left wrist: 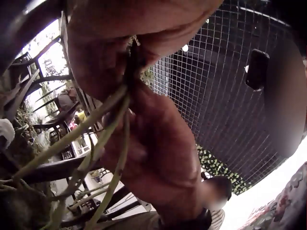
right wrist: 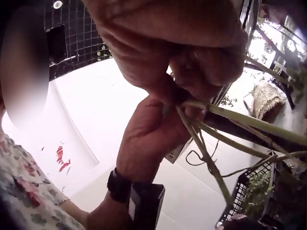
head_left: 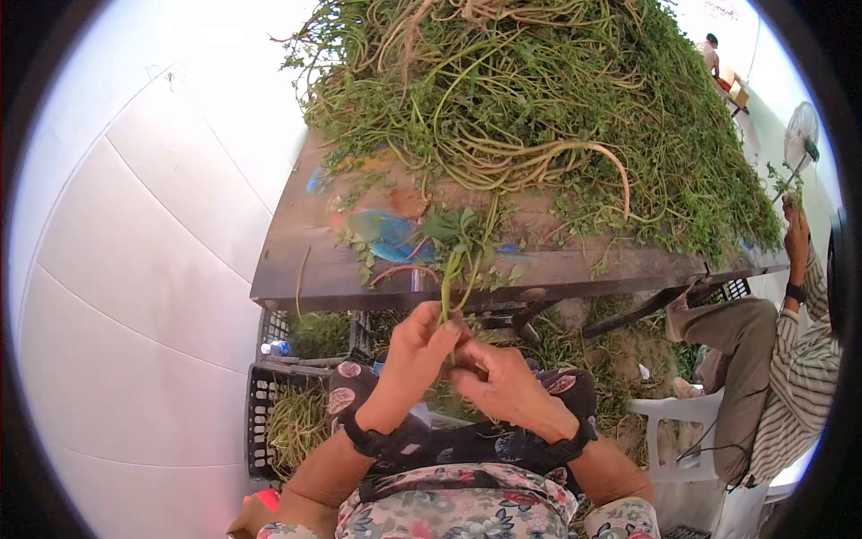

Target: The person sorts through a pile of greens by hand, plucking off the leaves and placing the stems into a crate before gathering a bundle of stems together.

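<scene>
Just in front of the table edge, my left hand [head_left: 415,355] pinches a few green leafy stems [head_left: 448,286] between thumb and fingers. Their leaves [head_left: 453,229] reach forward over the board. Close against it on the right, my right hand [head_left: 507,384] has curled fingers, with thumb and fingertips pinching the lower part of the same stems. In the left wrist view the stems [left wrist: 103,143] fan out from where both hands meet. From the right wrist, the stems [right wrist: 249,123] run off to the right, with a thin curly tendril [right wrist: 194,158] among them.
A large heap of green vines [head_left: 539,99] covers the back of the wooden table [head_left: 287,256]. Black crates [head_left: 260,422] with cut stems stand at lower left. Another person [head_left: 799,359] sits at the right beside a white plastic chair [head_left: 669,418]. Plant litter [head_left: 611,377] covers the floor.
</scene>
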Tool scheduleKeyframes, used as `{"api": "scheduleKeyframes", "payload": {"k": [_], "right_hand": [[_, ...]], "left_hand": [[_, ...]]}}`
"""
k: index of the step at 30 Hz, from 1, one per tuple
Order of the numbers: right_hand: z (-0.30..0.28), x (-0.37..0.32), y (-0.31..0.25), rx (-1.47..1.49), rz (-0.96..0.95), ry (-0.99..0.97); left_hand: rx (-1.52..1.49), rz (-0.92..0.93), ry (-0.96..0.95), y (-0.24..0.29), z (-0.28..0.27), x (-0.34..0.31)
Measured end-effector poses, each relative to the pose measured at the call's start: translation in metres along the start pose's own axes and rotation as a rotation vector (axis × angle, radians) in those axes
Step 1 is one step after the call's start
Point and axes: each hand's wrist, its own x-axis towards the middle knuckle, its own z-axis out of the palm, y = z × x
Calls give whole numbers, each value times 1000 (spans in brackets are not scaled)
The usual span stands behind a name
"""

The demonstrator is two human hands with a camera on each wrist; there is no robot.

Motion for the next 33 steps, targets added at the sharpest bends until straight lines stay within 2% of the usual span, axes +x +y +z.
{"api": "scheduleKeyframes", "payload": {"k": [3,6,10,11,14,20,23,26,29,32,33], "right_hand": [[-9,-5,3,-38,-20,22],[-21,-2,4,33,-7,153],[-25,13,-4,391,33,187],[-26,15,-12,499,84,138],[-23,22,-10,662,199,171],[-24,24,-29,698,122,243],[-28,19,-35,615,109,74],[-21,16,-29,696,116,10],[-28,17,-21,817,246,111],[-39,17,-11,831,190,192],[-39,16,-9,807,165,214]], "left_hand": [[15,-3,-35,-1,-6,-5],[-36,-46,-63,10,-6,-9],[46,-31,-100,12,-1,-12],[74,-19,-112,12,1,-12],[169,23,-124,4,0,-14],[-139,-28,-72,19,-3,-16],[-274,-78,-107,27,-3,-18],[-352,-106,-157,30,-7,-17],[-482,-115,-124,19,-9,-17],[-465,-92,-78,17,-8,-18],[-362,-102,-80,17,-8,-18]]}}
